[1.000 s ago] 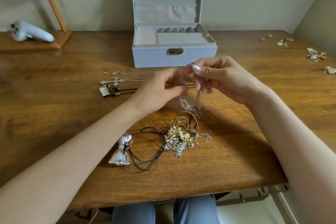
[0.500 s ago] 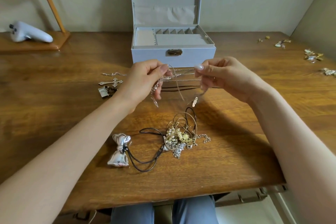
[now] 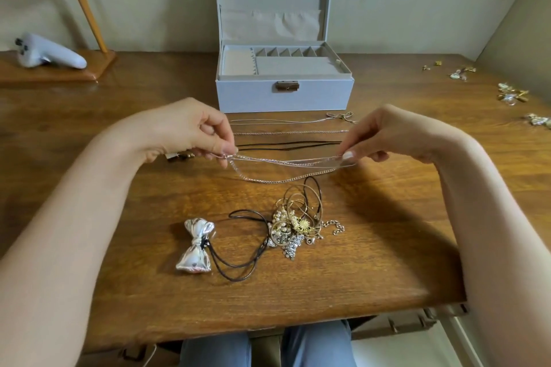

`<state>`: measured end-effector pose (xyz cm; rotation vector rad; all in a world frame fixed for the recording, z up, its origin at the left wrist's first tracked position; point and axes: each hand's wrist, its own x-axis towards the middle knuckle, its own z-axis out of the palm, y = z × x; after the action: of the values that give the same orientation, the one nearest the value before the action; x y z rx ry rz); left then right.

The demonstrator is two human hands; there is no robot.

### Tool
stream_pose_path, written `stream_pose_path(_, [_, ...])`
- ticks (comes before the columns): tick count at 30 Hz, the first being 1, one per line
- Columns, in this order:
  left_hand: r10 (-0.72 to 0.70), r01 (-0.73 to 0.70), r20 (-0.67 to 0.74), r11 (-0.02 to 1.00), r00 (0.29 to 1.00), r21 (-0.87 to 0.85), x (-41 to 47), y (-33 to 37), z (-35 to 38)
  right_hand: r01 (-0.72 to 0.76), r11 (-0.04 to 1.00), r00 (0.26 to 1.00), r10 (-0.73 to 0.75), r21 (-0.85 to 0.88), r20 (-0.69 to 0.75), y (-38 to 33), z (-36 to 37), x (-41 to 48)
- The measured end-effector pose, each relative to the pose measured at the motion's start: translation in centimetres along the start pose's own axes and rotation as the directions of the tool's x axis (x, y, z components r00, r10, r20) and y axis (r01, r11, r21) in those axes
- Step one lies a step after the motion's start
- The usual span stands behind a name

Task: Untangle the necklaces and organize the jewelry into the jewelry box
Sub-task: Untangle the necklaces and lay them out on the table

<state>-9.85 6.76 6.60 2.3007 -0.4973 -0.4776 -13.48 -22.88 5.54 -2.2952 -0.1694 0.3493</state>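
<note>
- The left hand (image 3: pixel 190 131) and the right hand (image 3: pixel 387 134) each pinch one end of a silver chain (image 3: pixel 286 162). The fingers (image 3: pixel 222 147) of both hands are curled tight on it, thumb against forefinger.
- The chain hangs between the two sets of fingers in several sagging strands above the table (image 3: pixel 89 134). I cannot tell whether it is one doubled necklace or two.
- Step in hand, as I judge it: the chain looks free of the tangle and is drawn out straight, either to check it for knots or to set it down.
- Just beyond the fingers lie three straightened necklaces in parallel rows: a thin bow necklace (image 3: pixel 286 121), a fine chain (image 3: pixel 289 132) and a black cord (image 3: pixel 289 144).
- Farther beyond the fingers stands the jewelry box (image 3: pixel 284 92), its lid upright.
- On the near side of the fingers, under the lowest strand, sits the tangle (image 3: pixel 298 220) of gold hoops, pearls and cords. A silver bow pendant (image 3: pixel 196 246) lies to its left on a dark cord.
- Well off to the right of the right fingers are scattered small pieces (image 3: pixel 511 95).
- The next move probably calls for lowering the chain flat beside the laid-out rows, or carrying it to the lid's hooks. Either way both ends should stay apart, and the strands should stay clear of the tangle's raised loops, which could snag them.
</note>
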Motion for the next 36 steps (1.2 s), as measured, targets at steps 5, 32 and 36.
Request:
stream_pose_path(5, [-0.068, 0.067, 0.002, 0.993, 0.998, 0.1, 0.4, -0.9, 0.1, -0.112, 0.993, 0.992, 0.11, -0.024, -0.068, 0.7, 0.0, 0.6])
stream_pose_path(32, [-0.313, 0.326, -0.09, 0.905, 0.945, 0.274, 0.0, -0.8, -0.3, -0.178, 0.963, 0.952, 0.116, -0.204, -0.283, 0.6, -0.1, 0.0])
stream_pose_path(36, [-0.295, 0.308, -0.09, 0.925, 0.951, 0.222, 0.0, -1.2, -0.4, -0.099, 0.985, 0.942, 0.047, -0.142, -0.332, 0.5, 0.0, 0.2])
